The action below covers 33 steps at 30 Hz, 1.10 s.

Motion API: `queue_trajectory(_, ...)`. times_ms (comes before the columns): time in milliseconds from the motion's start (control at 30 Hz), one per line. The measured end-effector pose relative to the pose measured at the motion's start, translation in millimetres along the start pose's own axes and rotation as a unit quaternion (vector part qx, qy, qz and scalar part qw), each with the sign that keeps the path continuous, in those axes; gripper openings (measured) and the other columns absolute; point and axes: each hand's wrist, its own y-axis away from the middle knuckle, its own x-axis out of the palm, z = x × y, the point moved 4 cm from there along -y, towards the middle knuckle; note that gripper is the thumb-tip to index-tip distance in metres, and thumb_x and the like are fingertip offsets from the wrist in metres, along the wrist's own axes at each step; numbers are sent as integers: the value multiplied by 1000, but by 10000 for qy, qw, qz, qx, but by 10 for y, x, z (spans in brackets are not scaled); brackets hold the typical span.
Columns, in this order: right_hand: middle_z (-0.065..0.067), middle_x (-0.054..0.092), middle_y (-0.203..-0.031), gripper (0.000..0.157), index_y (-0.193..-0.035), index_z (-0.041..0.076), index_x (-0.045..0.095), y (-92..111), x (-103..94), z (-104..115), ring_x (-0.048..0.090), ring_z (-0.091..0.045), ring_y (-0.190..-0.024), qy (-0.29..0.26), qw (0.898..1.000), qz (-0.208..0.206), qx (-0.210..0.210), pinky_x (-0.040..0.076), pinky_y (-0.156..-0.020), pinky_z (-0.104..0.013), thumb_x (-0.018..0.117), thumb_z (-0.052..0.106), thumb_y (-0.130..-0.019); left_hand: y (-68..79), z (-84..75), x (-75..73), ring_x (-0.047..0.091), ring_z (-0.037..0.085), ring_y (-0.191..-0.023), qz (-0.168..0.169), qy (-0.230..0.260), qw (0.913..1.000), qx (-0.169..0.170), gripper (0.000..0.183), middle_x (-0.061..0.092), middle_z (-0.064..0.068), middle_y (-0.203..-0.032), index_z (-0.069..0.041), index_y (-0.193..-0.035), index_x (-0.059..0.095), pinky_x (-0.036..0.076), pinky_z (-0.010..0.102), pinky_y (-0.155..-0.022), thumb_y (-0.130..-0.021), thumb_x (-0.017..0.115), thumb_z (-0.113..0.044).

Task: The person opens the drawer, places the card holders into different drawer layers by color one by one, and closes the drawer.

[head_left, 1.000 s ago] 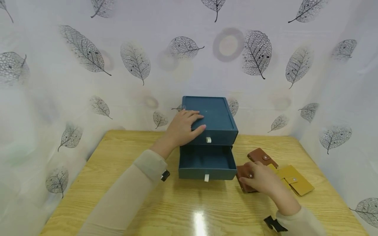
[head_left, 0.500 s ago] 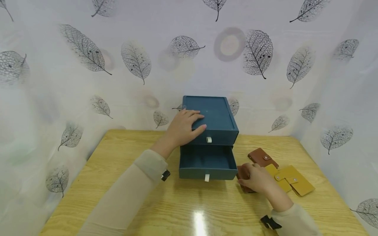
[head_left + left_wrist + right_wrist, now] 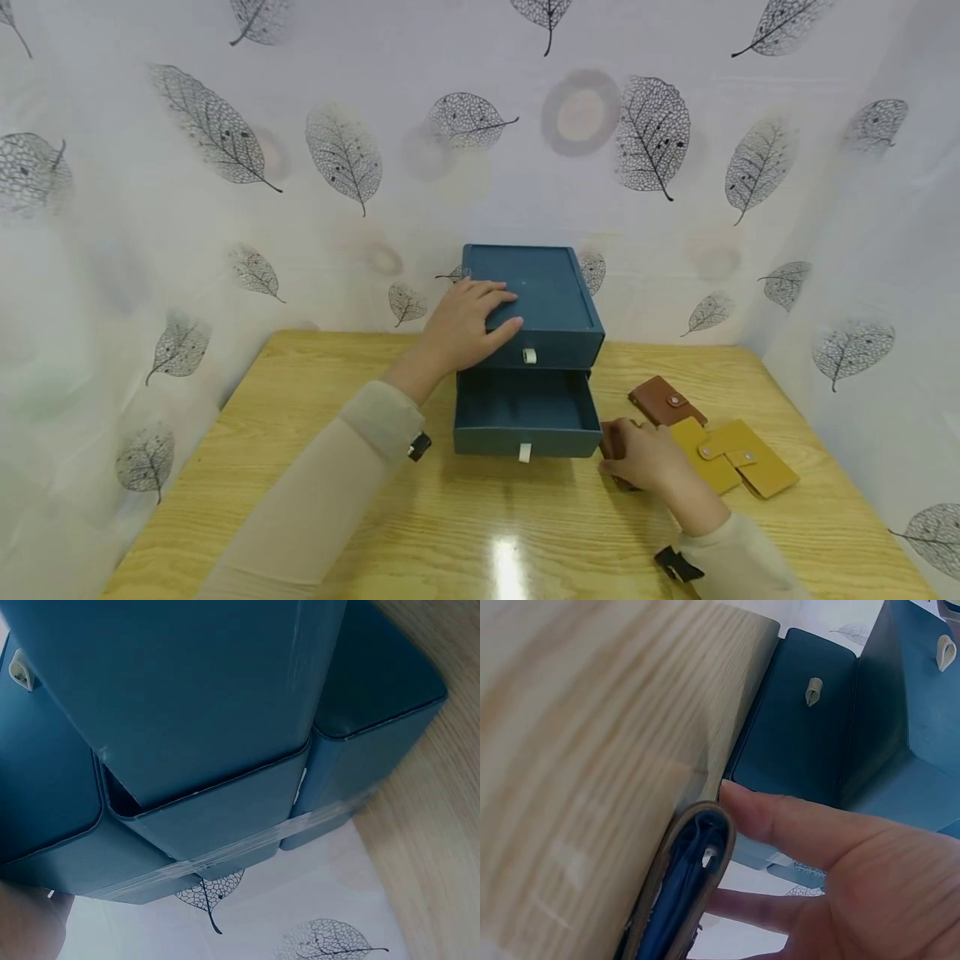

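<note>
Head view: a blue, box-shaped drawer cabinet [image 3: 534, 287] stands on a yellowish wood-grain desk [image 3: 330, 508], before a white sheet [image 3: 480, 192] printed with dark leaf skeletons. The left hand [image 3: 465, 327] rests on the left part of the cabinet's top, fingers extended, thumb along the front edge. Below the cabinet's top drawer, a blue drawer with a white pull tab [image 3: 525, 442] is pulled out. Just right of this drawer, the right hand [image 3: 647, 457] grips a brown, leather-like wallet [image 3: 612, 447], largely covered by the fingers. Farther right of the cabinet lie another brown, leather-like wallet with a snap strap [image 3: 663, 400] and two yellow, leather-like wallets [image 3: 752, 460], touching each other.

Left wrist view: the pulled-out drawer juts from between the cabinet's upper and lowest tiers; a clear tape strip [image 3: 247, 841] crosses its side. Only a bit of the hand shows.

Right wrist view: thumb and fingers pinch the gripped wallet, seen end-on with blue inner layers. The cabinet's lowest drawer [image 3: 799, 724] is pushed in.
</note>
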Motion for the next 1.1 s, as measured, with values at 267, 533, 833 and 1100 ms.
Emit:
queue_trajectory(267,-23,66,-111,70,-133,-3,53,-51,41,-3,57,-45,-106,133,9998,119,73,44,-93,-59,82,34,-81,0,-1,6,38,26,-143,14,-23,10000,-25,53,47,6,-152,-18,-143,57,14,43,-125,-102,49,-50)
queue_trajectory(533,-25,65,-110,68,-132,-3,53,-82,40,7,59,-45,-103,134,9996,167,171,47,-91,-62,83,32,-82,1,-6,0,38,26,-143,27,-23,10000,-28,53,47,5,-152,-18,-144,57,13,42,-125,-102,49,-50)
queue_trajectory(833,-20,66,-106,64,-129,-3,55,-84,35,11,58,-39,-99,50,9999,158,38,45,-91,-59,82,29,-80,7,-8,-5,38,26,-143,-2,-28,10000,8,53,48,6,-152,-18,-143,57,14,43,-124,-102,49,-50)
queue_trajectory(1100,-17,68,-103,63,-131,-1,55,-29,-80,-4,58,-39,-99,-164,9998,124,-81,47,-85,-58,79,31,-83,4,1,4,38,26,-143,5,-13,10000,30,53,47,6,-152,-18,-143,57,14,43,-125,-102,49,-50)
